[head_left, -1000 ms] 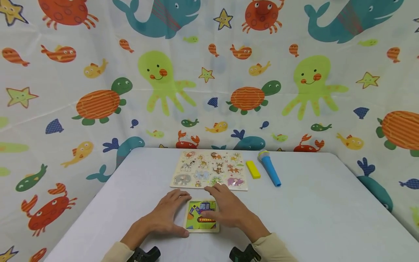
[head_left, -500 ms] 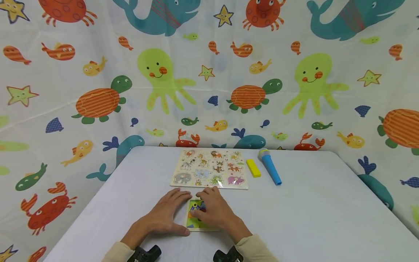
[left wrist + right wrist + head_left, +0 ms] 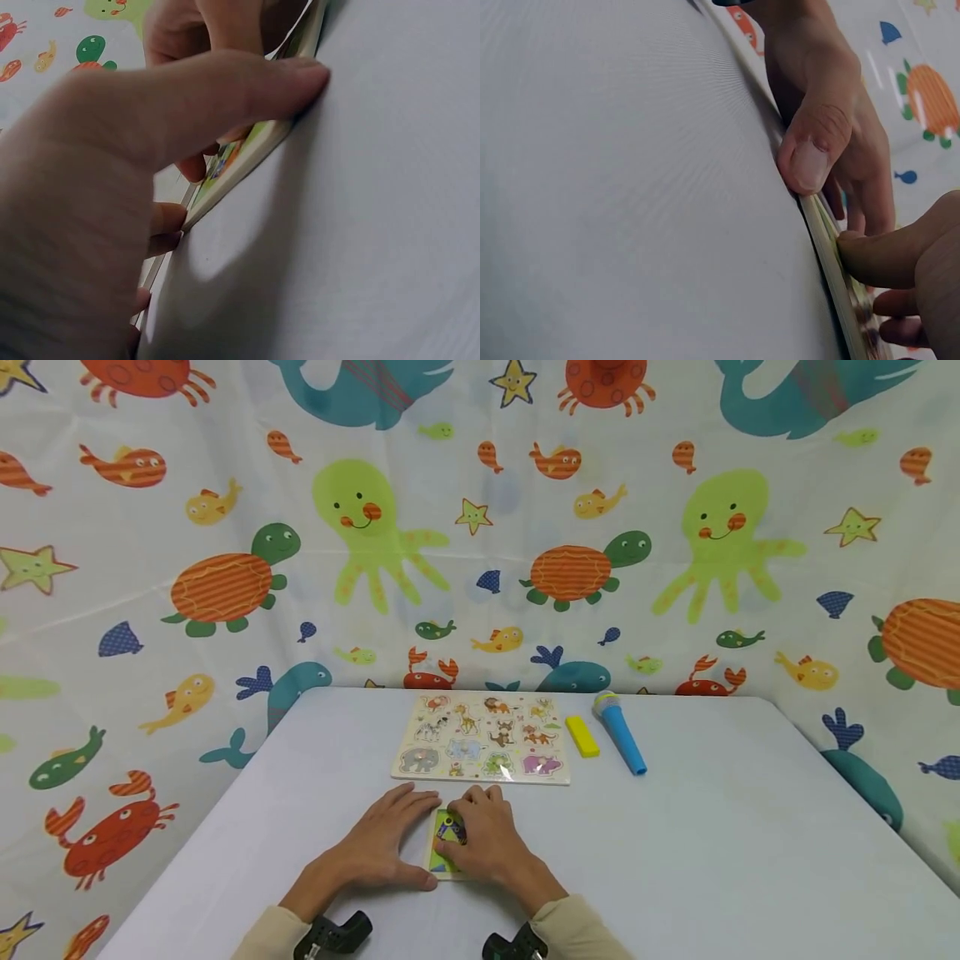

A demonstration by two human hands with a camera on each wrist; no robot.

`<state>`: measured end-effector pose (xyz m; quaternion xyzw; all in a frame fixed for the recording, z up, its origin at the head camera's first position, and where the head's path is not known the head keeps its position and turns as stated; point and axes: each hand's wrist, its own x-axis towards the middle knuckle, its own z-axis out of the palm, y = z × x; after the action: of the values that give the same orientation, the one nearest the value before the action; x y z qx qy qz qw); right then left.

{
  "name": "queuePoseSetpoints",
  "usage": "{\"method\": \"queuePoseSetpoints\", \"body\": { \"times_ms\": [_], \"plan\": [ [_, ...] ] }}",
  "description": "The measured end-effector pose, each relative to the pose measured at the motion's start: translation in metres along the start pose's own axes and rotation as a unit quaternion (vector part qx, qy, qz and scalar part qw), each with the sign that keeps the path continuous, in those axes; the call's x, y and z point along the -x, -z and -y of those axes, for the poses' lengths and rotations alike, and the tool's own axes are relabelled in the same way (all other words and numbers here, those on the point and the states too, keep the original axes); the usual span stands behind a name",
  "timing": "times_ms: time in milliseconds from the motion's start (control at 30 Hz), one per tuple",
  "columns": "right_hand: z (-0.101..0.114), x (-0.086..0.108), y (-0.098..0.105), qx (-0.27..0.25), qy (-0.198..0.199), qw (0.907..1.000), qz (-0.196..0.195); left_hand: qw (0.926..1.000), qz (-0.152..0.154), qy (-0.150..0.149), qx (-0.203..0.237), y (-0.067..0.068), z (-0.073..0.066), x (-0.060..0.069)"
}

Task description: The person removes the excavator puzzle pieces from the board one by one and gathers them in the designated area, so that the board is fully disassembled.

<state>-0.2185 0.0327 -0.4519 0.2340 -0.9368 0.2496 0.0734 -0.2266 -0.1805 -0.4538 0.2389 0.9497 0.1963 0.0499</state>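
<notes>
A small wooden picture puzzle (image 3: 441,865) lies flat near the table's front edge. My left hand (image 3: 375,842) holds its left side, thumb at the near corner and fingers at the far one. In the left wrist view, the thumb of my left hand (image 3: 150,120) crosses over the pale edge of the puzzle (image 3: 238,161). My right hand (image 3: 497,845) covers the right half, with bent fingers at the far side and the thumb on the picture. Whether a separate piece is between those fingers is hidden. My right thumb (image 3: 885,255) also shows in the right wrist view.
Behind the hands lies a larger animal puzzle board (image 3: 480,737). To its right are a yellow block (image 3: 582,737) and a blue toy microphone (image 3: 622,739). A sea-animal cloth (image 3: 480,543) hangs behind the white table (image 3: 720,827).
My right hand has moved left over the small puzzle, and its fingers have drawn in closer to the thumb. My left hand stays at the puzzle's left side.
</notes>
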Motion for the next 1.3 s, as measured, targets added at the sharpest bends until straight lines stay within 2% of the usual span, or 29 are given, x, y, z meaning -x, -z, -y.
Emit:
{"method": "queuePoseSetpoints", "body": {
  "times_ms": [367,667,933,1167,1300],
  "plan": [
    [0.0045,-0.0031,-0.0034,-0.003,-0.015,0.9998,-0.008,1.0,-0.005,-0.003,0.005,-0.0009,0.0004,-0.0002],
    [0.0055,-0.0077,-0.0048,-0.012,-0.041,0.9984,0.036,0.9998,0.001,-0.002,0.017,0.0,0.0003,0.0022],
    [0.005,-0.0094,-0.0029,-0.028,-0.04,0.9986,0.021,0.9999,-0.001,0.002,0.014,0.0017,0.0002,-0.0007],
    [0.0054,-0.0088,-0.0022,-0.06,-0.056,0.9964,0.019,0.9998,-0.004,0.001,0.018,0.0023,0.0001,0.0],
    [0.0047,-0.0085,-0.0022,-0.098,-0.048,0.994,0.009,0.9998,0.001,0.005,0.017,0.003,-0.0003,0.0004]
  ]
}}
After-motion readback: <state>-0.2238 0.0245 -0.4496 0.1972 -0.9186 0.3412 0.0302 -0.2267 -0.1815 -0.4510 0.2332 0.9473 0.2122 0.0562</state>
